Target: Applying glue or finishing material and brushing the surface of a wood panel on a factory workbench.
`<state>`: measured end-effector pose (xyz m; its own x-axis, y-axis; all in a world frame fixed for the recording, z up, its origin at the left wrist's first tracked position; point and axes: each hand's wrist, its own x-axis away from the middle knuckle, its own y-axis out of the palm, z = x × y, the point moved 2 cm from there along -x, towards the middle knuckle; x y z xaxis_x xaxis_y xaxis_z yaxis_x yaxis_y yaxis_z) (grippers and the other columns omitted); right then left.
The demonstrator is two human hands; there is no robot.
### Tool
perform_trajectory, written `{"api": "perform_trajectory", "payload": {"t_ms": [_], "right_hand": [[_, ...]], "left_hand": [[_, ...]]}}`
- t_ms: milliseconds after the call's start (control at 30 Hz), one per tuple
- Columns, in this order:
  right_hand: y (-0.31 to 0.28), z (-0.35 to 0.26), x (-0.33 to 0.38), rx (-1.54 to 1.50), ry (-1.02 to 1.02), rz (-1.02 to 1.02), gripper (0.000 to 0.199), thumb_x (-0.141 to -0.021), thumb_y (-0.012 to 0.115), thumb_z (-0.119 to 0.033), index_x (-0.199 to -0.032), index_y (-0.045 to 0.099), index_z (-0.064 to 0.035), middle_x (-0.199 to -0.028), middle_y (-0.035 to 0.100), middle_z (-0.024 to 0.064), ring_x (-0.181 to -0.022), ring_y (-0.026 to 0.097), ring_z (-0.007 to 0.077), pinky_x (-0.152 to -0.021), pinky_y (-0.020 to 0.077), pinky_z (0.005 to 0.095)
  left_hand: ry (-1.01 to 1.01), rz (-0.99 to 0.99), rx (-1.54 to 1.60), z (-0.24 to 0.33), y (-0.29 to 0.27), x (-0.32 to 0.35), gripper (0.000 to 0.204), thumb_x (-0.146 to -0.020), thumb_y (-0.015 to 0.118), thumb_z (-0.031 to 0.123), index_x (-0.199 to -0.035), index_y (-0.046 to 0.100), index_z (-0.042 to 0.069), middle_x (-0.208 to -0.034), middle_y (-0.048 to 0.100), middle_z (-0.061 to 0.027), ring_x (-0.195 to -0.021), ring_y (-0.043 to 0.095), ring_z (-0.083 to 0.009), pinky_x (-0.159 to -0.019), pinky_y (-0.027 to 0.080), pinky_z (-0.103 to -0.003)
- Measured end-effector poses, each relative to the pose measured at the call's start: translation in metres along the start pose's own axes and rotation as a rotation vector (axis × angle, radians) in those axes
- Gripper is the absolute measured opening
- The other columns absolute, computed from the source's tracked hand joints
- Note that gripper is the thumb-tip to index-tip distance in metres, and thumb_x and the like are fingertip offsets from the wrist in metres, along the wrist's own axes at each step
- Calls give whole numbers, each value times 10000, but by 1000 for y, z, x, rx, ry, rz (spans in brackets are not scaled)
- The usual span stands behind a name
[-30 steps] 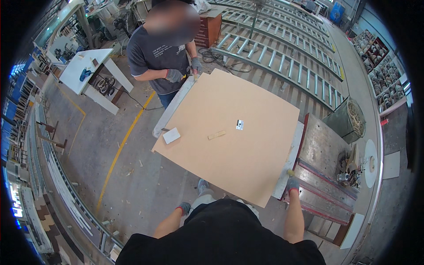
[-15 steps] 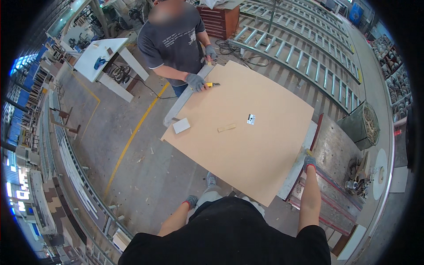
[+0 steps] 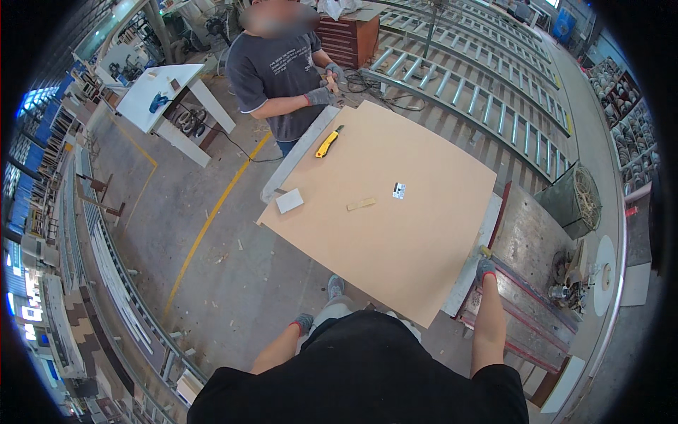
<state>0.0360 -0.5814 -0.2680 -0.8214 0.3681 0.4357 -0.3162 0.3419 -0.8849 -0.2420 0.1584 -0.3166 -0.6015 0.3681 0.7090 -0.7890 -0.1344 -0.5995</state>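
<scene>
My right hand, in a grey glove with a red cuff, is at the right edge of a large tan board. Its fingers are closed round a small yellowish piece, whose kind I cannot make out, above the pale strip beside the board. My left hand, also gloved, hangs low by my left thigh, away from the board; how its fingers lie is hidden. On the board are a yellow utility knife, a white block, a flat yellowish strip and a small black-and-white card.
Across the board stands a co-worker with gloved hands together at the far corner. Roller conveyors run behind at the right. A metal-topped table and a green bin stand right. A white table is far left.
The co-worker has let go of the yellow utility knife, which now lies on the board, and drawn both hands together. My right hand has shifted slightly left with the yellowish piece.
</scene>
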Motion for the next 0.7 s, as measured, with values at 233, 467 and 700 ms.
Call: {"api": "perform_trajectory", "payload": {"t_ms": [233,467,700], "right_hand": [[43,48,59,-130,135,-14,452,-971,384,-362,-1040,666,-16,-869,700,199,-771,706,338,-605,545,457],[51,-45,157,-363,308,-60,457,-977,391,-374,-1000,636,11,-850,675,231,-681,689,348,-521,535,491],[41,-66,214,-447,430,-111,400,-946,495,-365,-994,641,4,-934,689,203,-756,694,330,-682,573,462]], "left_hand": [[141,41,-48,-10,-11,-24,204,-635,769,139,-815,755,43,-843,717,-192,-819,716,-340,-750,566,-420],[47,16,-3,-56,-23,-6,241,-659,741,128,-887,753,52,-900,717,-198,-866,713,-340,-744,567,-409],[-8,-57,47,-65,-53,-9,220,-792,617,202,-907,745,65,-930,712,-205,-861,712,-344,-755,562,-417]]}}
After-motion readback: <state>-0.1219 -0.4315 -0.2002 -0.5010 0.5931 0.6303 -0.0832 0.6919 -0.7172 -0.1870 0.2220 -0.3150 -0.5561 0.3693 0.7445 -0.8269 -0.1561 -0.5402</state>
